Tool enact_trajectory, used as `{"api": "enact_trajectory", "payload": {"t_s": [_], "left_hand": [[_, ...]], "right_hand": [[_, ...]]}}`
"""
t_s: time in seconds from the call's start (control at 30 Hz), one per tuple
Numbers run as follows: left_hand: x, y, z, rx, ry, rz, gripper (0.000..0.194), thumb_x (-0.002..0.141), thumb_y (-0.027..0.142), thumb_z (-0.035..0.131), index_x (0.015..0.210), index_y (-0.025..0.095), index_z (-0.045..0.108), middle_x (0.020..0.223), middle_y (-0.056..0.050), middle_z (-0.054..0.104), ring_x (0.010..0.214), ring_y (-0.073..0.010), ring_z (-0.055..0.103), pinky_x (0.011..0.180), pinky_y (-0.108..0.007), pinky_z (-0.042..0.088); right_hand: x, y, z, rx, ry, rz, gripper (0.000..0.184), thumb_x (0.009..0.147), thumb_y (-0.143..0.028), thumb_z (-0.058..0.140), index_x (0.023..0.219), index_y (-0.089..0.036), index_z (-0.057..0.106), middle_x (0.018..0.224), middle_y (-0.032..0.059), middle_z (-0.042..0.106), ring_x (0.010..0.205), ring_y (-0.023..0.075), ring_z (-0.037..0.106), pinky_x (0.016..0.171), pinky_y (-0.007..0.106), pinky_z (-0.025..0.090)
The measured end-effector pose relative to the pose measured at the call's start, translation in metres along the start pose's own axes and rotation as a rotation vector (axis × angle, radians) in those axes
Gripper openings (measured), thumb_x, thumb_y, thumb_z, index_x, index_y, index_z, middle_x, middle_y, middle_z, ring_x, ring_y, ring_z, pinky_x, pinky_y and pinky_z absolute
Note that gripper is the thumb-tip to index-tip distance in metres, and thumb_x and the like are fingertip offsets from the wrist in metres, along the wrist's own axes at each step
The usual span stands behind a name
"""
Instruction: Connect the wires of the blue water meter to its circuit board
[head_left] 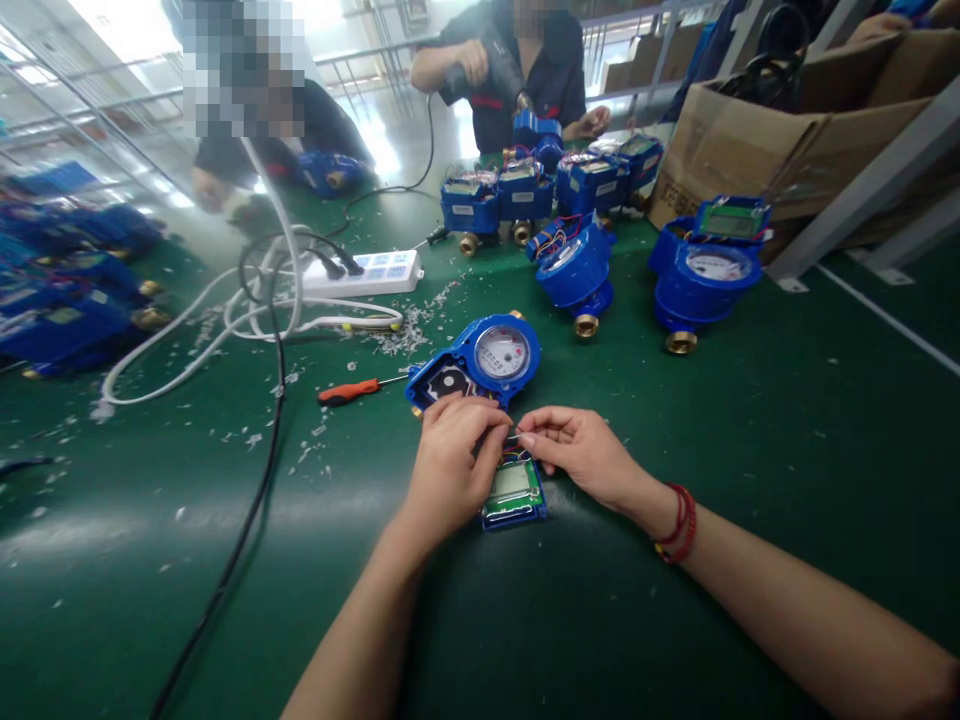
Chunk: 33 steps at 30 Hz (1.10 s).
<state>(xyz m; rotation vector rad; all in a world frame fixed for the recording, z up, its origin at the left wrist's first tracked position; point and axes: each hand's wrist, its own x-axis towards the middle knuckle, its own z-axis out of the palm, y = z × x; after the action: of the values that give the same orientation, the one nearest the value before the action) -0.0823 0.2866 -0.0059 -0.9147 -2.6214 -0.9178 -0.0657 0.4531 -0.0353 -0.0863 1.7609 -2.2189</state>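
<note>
Both hands' fingers (pixel 491 432) hide the wires above the circuit board (pixel 514 490).

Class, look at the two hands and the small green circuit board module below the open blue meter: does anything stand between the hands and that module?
Nothing visible does. The left hand and right hand pinch the thin wires at the module's top edge, just below the open blue meter. The orange screwdriver lies off to the left.

Screwdriver (pixel 351 391) lies left of water meter (pixel 480 366).
</note>
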Motion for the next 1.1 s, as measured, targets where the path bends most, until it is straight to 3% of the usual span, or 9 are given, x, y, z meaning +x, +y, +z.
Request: {"api": "enact_trajectory", "payload": {"t_s": [0.23,0.37,0.53,0.67,0.73,0.8,0.87,0.93,1.1], "left_hand": [[-0.001,0.002,0.001,-0.096,0.067,-0.044,0.01,0.086,0.017,0.044,0.084,0.019,0.054,0.088,-0.002,0.062,0.1,-0.0155,0.053,0.095,-0.037,0.032],[-0.003,0.01,-0.008,-0.26,0.406,-0.16,0.017,0.088,0.019,0.039,0.092,0.017,0.056,0.094,-0.005,0.063,0.1,-0.0168,0.055,0.09,-0.035,0.041],[-0.006,0.017,-0.019,-0.318,0.721,-0.384,0.041,0.091,0.028,0.034,0.055,0.017,0.048,0.05,0.003,0.05,0.055,-0.0109,0.057,0.061,-0.027,0.047],[-0.004,0.018,-0.02,-0.327,0.775,-0.344,0.008,0.082,0.018,0.054,0.089,0.016,0.052,0.07,0.001,0.059,0.074,-0.0137,0.062,0.076,-0.031,0.049],[-0.002,0.019,-0.022,-0.351,0.775,-0.304,0.029,0.078,0.014,0.057,0.105,0.016,0.045,0.086,-0.002,0.061,0.082,-0.0152,0.062,0.081,-0.035,0.048],[-0.003,0.019,-0.025,-0.337,0.782,-0.341,0.017,0.083,0.017,0.051,0.099,0.016,0.047,0.077,0.0,0.061,0.068,-0.0131,0.062,0.068,-0.031,0.051],[-0.005,0.018,-0.029,-0.294,0.737,-0.422,0.009,0.087,0.021,0.044,0.086,0.017,0.051,0.065,0.003,0.058,0.055,-0.0107,0.058,0.057,-0.027,0.048],[-0.011,0.014,-0.033,-0.228,0.62,-0.5,0.019,0.088,0.025,0.04,0.075,0.017,0.051,0.061,0.003,0.057,0.054,-0.0099,0.057,0.057,-0.026,0.046],[-0.025,-0.003,-0.027,-0.079,-0.026,-0.641,0.029,0.087,0.031,0.039,0.064,0.019,0.051,0.058,0.002,0.058,0.054,-0.0122,0.054,0.053,-0.025,0.039]], "right_hand": [[0.001,-0.001,0.002,0.042,0.068,-0.018,0.012,0.074,-0.024,0.065,0.08,-0.014,0.06,0.067,-0.0027,0.055,0.054,0.0052,0.045,0.049,0.017,0.037],[0.003,0.003,0.003,0.075,0.151,-0.048,0.012,0.078,-0.026,0.062,0.082,-0.016,0.057,0.067,-0.0031,0.054,0.055,0.0056,0.044,0.051,0.018,0.035],[0.002,0.006,0.004,-0.013,0.147,-0.06,0.023,0.076,-0.035,0.062,0.087,-0.017,0.054,0.073,-0.0016,0.053,0.063,0.0083,0.046,0.058,0.021,0.037],[0.004,0.007,0.007,-0.219,0.075,-0.016,0.039,0.063,-0.031,0.074,0.094,-0.017,0.056,0.08,0.0002,0.054,0.067,0.0106,0.047,0.059,0.024,0.039],[0.006,0.009,0.008,-0.302,0.057,0.018,0.036,0.064,-0.03,0.074,0.094,-0.017,0.057,0.079,0.0,0.055,0.064,0.0098,0.047,0.057,0.024,0.038],[0.008,0.012,0.008,-0.323,0.06,0.032,0.035,0.066,-0.029,0.072,0.093,-0.016,0.056,0.074,-0.0012,0.054,0.06,0.0092,0.046,0.055,0.023,0.038],[0.01,0.014,0.008,-0.297,0.066,0.046,0.031,0.067,-0.028,0.07,0.091,-0.016,0.055,0.07,-0.0024,0.052,0.059,0.0091,0.046,0.053,0.023,0.037],[0.011,0.014,0.007,-0.241,0.04,0.055,0.022,0.071,-0.029,0.067,0.085,-0.015,0.056,0.069,-0.0018,0.053,0.059,0.0095,0.048,0.054,0.023,0.038],[0.009,0.012,0.006,-0.125,0.054,0.011,0.02,0.078,-0.035,0.059,0.084,-0.015,0.059,0.074,0.0003,0.056,0.064,0.0113,0.051,0.058,0.024,0.041]]}}
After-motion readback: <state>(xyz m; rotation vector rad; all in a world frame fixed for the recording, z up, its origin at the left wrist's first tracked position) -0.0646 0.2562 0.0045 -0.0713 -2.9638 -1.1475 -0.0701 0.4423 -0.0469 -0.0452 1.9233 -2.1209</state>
